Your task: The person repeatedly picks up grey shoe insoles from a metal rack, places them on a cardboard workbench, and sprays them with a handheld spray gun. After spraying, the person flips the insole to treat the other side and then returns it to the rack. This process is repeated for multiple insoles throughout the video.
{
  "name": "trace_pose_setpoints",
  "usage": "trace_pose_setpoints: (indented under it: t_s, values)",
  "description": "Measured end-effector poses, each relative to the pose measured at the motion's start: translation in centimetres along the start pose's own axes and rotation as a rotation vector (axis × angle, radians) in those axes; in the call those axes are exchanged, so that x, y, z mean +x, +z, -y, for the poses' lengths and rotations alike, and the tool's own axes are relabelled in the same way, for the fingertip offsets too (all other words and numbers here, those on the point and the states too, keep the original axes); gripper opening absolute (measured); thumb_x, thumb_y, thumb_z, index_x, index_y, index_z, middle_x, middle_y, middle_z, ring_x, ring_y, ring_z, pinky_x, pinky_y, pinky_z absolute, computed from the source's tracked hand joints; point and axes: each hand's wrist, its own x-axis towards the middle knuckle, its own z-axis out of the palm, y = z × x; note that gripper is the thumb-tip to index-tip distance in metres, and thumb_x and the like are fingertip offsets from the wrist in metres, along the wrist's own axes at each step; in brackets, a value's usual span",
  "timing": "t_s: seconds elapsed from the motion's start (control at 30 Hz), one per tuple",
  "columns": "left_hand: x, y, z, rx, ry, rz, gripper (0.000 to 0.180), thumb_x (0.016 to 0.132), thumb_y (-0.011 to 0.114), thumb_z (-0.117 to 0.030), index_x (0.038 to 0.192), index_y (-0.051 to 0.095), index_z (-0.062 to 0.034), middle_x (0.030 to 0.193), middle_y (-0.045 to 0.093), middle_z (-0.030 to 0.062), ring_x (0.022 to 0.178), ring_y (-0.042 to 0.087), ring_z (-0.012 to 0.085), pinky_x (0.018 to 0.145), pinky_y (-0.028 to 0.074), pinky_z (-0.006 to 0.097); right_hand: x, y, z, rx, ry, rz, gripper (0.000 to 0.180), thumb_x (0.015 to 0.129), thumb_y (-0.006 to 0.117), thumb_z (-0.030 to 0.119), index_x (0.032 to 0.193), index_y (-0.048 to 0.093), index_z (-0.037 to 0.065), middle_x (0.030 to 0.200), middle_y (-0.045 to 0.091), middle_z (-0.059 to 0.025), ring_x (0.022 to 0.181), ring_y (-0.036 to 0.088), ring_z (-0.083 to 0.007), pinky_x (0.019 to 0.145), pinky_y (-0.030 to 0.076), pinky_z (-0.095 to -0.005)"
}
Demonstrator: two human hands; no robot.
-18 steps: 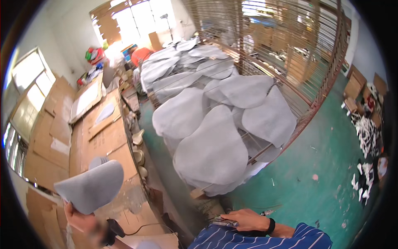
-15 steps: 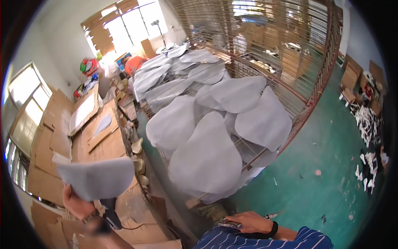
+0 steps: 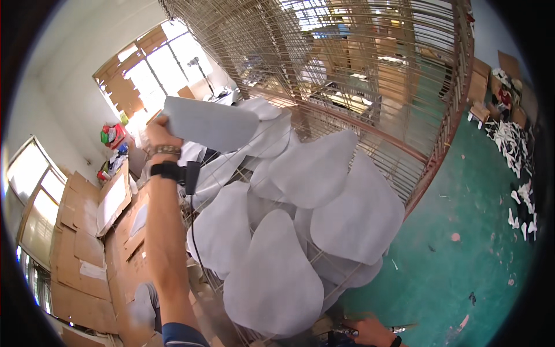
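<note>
Left hand: I see the left hand (image 3: 161, 134) closed around one edge of a grey sheet (image 3: 213, 122), with the arm stretched far forward.
Grey sheet: it is up in the air over the far part of the wire rack, its broad side facing me and its left end in the fingers; I cannot tell whether its far edge touches anything.
Wrist: a beaded bracelet (image 3: 164, 150) sits next to the hand, then a black strap (image 3: 166, 170); a dark cable (image 3: 193, 231) hangs below it.
Right hand: the right hand (image 3: 373, 333) is low at the bottom edge, fingers bent beside a small metal thing (image 3: 346, 331); I cannot tell from here whether it grips it.
Rack: pear-shaped grey pieces (image 3: 276, 277) lie overlapping on the wires, and a wire panel (image 3: 376, 124) with a rusty frame stands tilted up behind them.
Table: to the left I have a table (image 3: 119, 269) covered in cardboard, with a blurred grey pile (image 3: 144, 306) near the forearm.
Floor: green floor (image 3: 430, 254) runs along the right, where a heap of white pieces (image 3: 510, 147) lies near cardboard boxes (image 3: 478, 89).
Window: a bright window (image 3: 165, 68), partly covered with cardboard, is at the far wall.
</note>
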Motion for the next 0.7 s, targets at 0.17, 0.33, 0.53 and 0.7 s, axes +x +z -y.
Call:
trace_pose_setpoints:
  t_s: [0.17,0.33,0.53,0.7]
  values:
    - [-4.1,-0.6,11.8,0.609,-0.795,0.017,0.065,0.093,0.064,-0.06,0.135,0.054,-0.012,0.136,0.057,0.014,0.115,0.06,0.0331,0.1,0.041,0.07,0.3,-2.3,1.0,0.125,0.019,0.013,0.054,0.087,0.057,0.021,0.14,0.058,0.007,0.112,0.066,-0.0314,0.092,0.062,-0.0514,0.08,0.051,-0.0545]
    - [-13.7,-4.7,7.7,0.513,-0.62,0.173,0.063,0.097,0.065,-0.051,0.142,0.053,-0.0087,0.123,0.065,0.0101,0.111,0.063,0.0224,0.089,0.054,0.049,2.3,0.8,-1.2,0.078,-0.196,0.078,0.053,0.088,0.053,0.016,0.141,0.057,0.008,0.119,0.066,-0.029,0.097,0.063,-0.0492,0.088,0.051,-0.0521]
    - [-31.9,-13.6,-5.7,0.261,-0.422,-0.051,0.045,0.105,0.058,-0.03,0.14,0.054,-0.0019,0.108,0.071,0.0072,0.101,0.07,0.0199,0.088,0.058,0.042,4.2,0.0,6.2,0.041,-0.306,0.341,0.051,0.092,0.052,0.01,0.142,0.058,0.011,0.118,0.068,-0.0251,0.096,0.063,-0.0469,0.087,0.051,-0.0479]
    - [-53.4,-23.5,-10.2,0.155,-0.387,-0.51,0.037,0.104,0.06,-0.024,0.133,0.058,-0.0003,0.109,0.068,0.0114,0.1,0.068,0.0225,0.089,0.058,0.04,5.0,1.0,15.2,0.111,-0.277,0.643,0.047,0.092,0.056,0.009,0.138,0.061,0.007,0.123,0.066,-0.0278,0.104,0.064,-0.0472,0.091,0.051,-0.0479]
